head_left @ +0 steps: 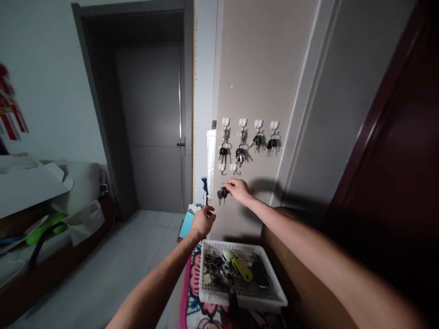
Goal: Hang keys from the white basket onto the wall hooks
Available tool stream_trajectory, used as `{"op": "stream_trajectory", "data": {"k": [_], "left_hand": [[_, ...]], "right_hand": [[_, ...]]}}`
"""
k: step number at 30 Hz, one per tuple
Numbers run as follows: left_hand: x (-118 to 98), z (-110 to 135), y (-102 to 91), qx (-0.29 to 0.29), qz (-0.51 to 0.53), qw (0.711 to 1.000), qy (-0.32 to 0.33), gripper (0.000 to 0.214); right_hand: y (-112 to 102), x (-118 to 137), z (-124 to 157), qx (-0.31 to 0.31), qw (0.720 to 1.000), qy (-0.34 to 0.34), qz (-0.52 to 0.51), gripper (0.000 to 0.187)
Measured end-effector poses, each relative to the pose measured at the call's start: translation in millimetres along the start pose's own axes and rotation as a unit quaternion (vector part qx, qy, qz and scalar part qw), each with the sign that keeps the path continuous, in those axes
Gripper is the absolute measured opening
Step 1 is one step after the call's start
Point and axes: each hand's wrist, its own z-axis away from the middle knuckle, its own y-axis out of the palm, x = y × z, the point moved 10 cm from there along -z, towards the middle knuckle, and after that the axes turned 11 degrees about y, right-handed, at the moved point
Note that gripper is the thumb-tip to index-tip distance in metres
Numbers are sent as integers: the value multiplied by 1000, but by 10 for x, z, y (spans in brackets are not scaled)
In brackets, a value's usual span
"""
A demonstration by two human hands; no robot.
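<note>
Right hand pinches key bunch below lower hooks; left hand free, half curled

Right hand (239,191): narrow pinch, fingertips at the ring of a small key bunch (222,194). Bunch hangs at 9 o'clock of that hand, dark key heads, in front of the beige panel (260,68). Exact finger contact too small to tell.

Two lower hooks (233,169): bare, white, roughly 11 o'clock from right hand; the one nearer 11 sits at 12 o'clock above the held bunch, apart from it.

Upper row, 12 o'clock of those: four white hooks (259,124), each with hanging keys (240,155).

Left hand (203,221): at 8 o'clock from right hand, fingers loosely curled, gap between thumb and fingers. Nearest: blue sheet (187,225) at 9 o'clock.

White basket (243,247): 5 o'clock from left hand, on floral cloth (195,269). Inside: jumbled keys (224,270) toward its 9, yellow-green item (242,268) mid, dark flat item (259,274) toward its 3.

Grey door (147,114): 10 o'clock of view, shut.
</note>
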Motion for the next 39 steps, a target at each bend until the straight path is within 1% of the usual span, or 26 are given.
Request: {"op": "stream_trajectory", "data": {"k": [3, 5, 9, 13, 15, 18, 22, 24, 26, 29, 32, 34, 36, 39], "left_hand": [[-23, -73, -54, -3, -3, 1000, 7, 22], [-16, -112, -41, -2, -2, 1000, 7, 22], [44, -183, 57, 4, 8, 1000, 4, 23], [131, -230, 182, 25, 13, 1000, 4, 23], [190, -223, 221, 27, 11, 1000, -4, 23], [267, -159, 278, 34, 13, 999, -15, 23], [339, 30, 347, 61, 4, 998, -28, 23], [366, 153, 368, 73, -12, 997, -30, 24], [377, 277, 411, 89, -26, 995, -22, 24], [402, 466, 530, 127, -51, 991, -14, 25], [389, 627, 668, 172, -97, 980, 4, 25], [361, 706, 752, 200, -133, 970, 20, 25], [343, 767, 818, 225, -168, 960, 25, 26], [322, 832, 872, 251, -222, 942, 26, 28]], "right_hand": [[19, 62, -224, -24, 999, 37, -20, 22], [19, 39, -365, -49, 997, 63, -18, 21], [-8, -128, -565, -111, 986, 120, 17, 19], [-24, -241, -660, -156, 977, 135, 63, 19], [-9, -277, -688, -161, 975, 136, 76, 20], [26, -315, -691, -147, 976, 134, 91, 21], [7, -377, -530, -127, 977, 118, 125, 21], [12, -411, -367, -104, 980, 84, 146, 22], [64, -485, -143, -59, 983, 43, 166, 22], [236, -713, 306, 49, 976, -1, 213, 20], [450, -1039, 806, 182, 948, -15, 259, 18], [553, -1228, 1070, 250, 924, -22, 288, 19], [614, -1367, 1227, 284, 898, -31, 335, 25], [685, -1492, 1317, 302, 859, -36, 412, 39]]}}
